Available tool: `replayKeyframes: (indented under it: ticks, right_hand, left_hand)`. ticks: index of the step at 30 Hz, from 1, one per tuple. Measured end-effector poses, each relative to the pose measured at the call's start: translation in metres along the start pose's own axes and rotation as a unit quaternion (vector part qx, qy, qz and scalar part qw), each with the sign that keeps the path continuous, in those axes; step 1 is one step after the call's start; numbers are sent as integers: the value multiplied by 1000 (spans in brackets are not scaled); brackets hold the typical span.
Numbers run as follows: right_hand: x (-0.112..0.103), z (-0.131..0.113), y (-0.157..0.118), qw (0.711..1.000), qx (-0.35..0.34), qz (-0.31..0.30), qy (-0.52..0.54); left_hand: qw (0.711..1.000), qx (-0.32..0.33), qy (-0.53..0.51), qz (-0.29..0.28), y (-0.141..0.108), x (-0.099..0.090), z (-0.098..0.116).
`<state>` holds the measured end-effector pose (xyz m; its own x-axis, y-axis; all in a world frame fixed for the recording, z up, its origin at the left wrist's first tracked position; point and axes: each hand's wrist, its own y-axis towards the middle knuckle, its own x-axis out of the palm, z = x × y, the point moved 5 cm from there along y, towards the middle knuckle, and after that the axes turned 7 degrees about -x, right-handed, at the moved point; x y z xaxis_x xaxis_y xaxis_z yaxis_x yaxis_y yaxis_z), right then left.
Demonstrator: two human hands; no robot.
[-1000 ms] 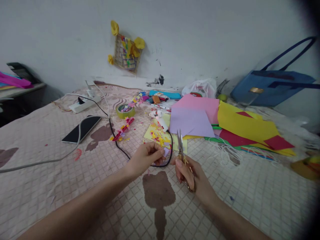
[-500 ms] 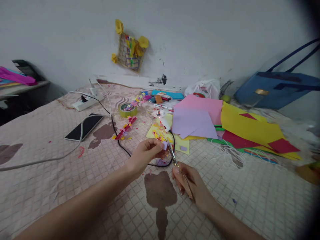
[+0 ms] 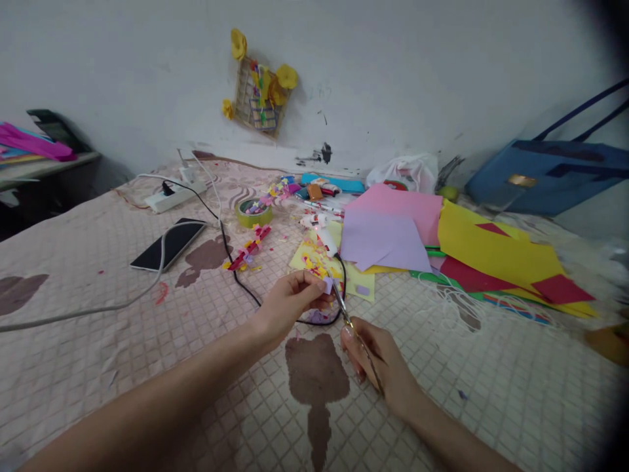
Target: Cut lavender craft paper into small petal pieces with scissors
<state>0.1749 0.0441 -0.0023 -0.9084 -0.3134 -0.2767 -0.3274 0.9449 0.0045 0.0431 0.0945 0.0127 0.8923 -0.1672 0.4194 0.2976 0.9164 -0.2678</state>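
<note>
Between the thumb and fingers of my left hand (image 3: pixel 293 298) is a small piece of lilac paper (image 3: pixel 327 284). My right hand (image 3: pixel 376 354) grips a pair of scissors (image 3: pixel 344 308), whose blades point away from me and reach the right edge of that piece. Just beyond lies a pale yellow sheet (image 3: pixel 366 286) strewn with small yellow and red paper bits (image 3: pixel 314 262). A white hot glue gun (image 3: pixel 324 239) rests on the sheet, and its black cord curls around behind my hands. More lilac scraps (image 3: pixel 318 316) lie below my left fingers, partly hidden.
Lilac (image 3: pixel 383 239), pink and yellow paper sheets (image 3: pixel 496 255) lie to the right, with white string (image 3: pixel 457 305) in front. A decorated red strip (image 3: pixel 249 248), tape roll (image 3: pixel 254 213), phone (image 3: pixel 168 244) and power strip (image 3: pixel 174 196) are leftward. A blue bag (image 3: pixel 545 174) stands far right.
The view has shifted slightly. Both hands keep nearly the same pose, with the scissor blades still at the lilac piece.
</note>
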Motion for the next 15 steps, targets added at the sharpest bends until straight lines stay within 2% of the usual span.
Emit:
replayKeyframes:
  ticks: [15]
  right_hand:
    - [-2,-1,1,999,-8,-2,-40]
  left_hand:
    - [1000,-4,-5,8,0,0,-2]
